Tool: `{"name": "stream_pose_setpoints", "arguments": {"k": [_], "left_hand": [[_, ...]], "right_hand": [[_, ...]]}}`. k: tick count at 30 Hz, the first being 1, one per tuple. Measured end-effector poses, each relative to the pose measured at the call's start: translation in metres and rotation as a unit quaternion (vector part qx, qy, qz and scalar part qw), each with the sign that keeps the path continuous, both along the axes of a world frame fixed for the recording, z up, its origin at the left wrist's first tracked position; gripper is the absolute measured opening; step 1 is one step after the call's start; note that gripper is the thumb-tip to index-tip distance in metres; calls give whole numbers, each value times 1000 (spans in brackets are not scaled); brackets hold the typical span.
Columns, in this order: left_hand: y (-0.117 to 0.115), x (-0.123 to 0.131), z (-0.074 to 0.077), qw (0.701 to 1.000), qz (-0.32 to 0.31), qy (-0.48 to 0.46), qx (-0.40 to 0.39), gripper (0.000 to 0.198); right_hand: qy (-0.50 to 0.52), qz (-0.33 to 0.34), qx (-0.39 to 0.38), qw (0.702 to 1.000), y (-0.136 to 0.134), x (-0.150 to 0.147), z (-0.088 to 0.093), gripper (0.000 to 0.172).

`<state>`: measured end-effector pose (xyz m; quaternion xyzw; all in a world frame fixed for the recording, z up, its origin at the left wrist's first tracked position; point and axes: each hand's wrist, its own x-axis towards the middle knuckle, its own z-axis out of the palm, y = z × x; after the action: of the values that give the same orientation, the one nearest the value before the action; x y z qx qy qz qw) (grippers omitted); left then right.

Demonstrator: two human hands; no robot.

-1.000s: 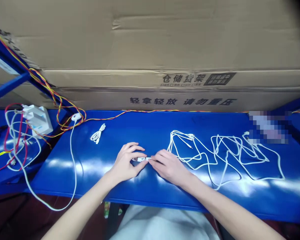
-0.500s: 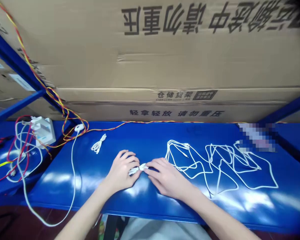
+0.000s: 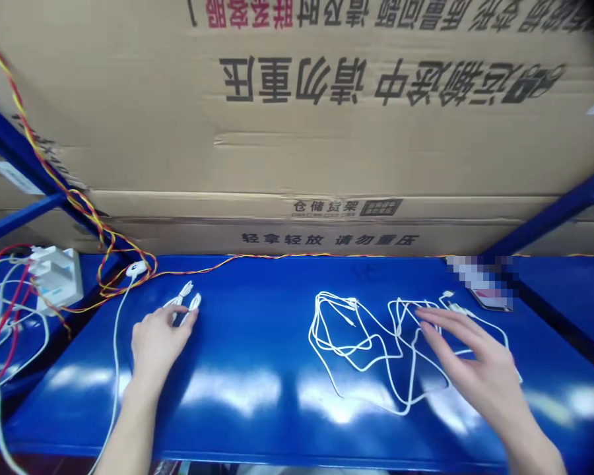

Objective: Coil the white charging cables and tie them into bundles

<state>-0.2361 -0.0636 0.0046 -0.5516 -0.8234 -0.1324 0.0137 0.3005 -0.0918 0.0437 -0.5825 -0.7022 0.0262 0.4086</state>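
Note:
My left hand (image 3: 157, 349) lies at the left of the blue shelf, its fingertips on a small coiled white cable (image 3: 184, 300). The fingers cover part of that coil. My right hand (image 3: 470, 356) is spread at the right, its fingertips over a loose tangle of thin white cables (image 3: 361, 343). Its fingers seem to rest on or just above the strands, holding nothing. Between the hands lies bare blue shelf (image 3: 252, 422), with bright reflections on it.
A large printed cardboard carton (image 3: 297, 132) stands behind the shelf. At far left sits a white plug block (image 3: 57, 280) among red and white wires. A twisted red-yellow wire (image 3: 129, 280) runs along the back. A blurred patch (image 3: 480, 282) covers something at back right.
My hands have moved apart, left towards the coil and right onto the tangle. The small white piece once held between them no longer shows. The view has tilted upward.

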Motion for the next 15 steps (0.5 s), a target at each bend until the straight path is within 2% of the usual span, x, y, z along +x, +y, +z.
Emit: {"name": "stream_pose_setpoints", "arguments": {"k": [3, 9, 12, 15], "left_hand": [[3, -3, 4, 999, 42, -10, -20, 48], [9, -13, 1, 998, 54, 4, -31, 50], [7, -13, -5, 998, 40, 28, 43, 53], [4, 5, -6, 984, -5, 52, 170, 49]], "right_hand": [[-1, -65, 6, 998, -12, 29, -8, 26], [26, -109, -39, 993, -31, 60, -27, 29], [47, -122, -70, 989, -35, 63, -32, 28], [51, -130, -70, 988, -31, 65, -31, 24]]}}
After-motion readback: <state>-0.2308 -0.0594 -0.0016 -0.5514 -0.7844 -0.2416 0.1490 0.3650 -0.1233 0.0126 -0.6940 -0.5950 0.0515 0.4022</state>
